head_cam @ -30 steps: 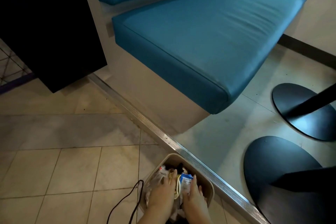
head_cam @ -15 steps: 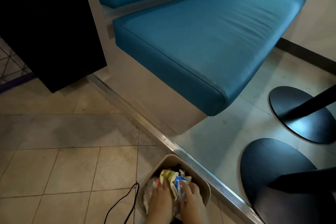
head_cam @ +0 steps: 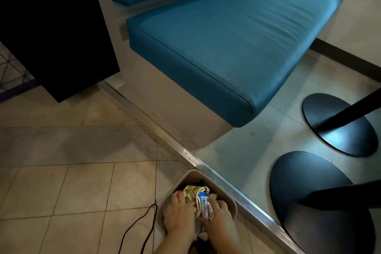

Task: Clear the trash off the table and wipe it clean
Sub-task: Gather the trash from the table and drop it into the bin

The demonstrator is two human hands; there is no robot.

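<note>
The right hand (head_cam: 220,219) pinches a blue-and-white packet (head_cam: 203,202) between thumb and forefinger. The left hand (head_cam: 179,214) lies flat, pressing crumpled yellow wrappers (head_cam: 191,190). All of it sits inside the beige bin (head_cam: 192,173), the packet's long axis pointing at the far rim. The trash looks thin and crinkly, the bin smooth, rigid and round-cornered.
</note>
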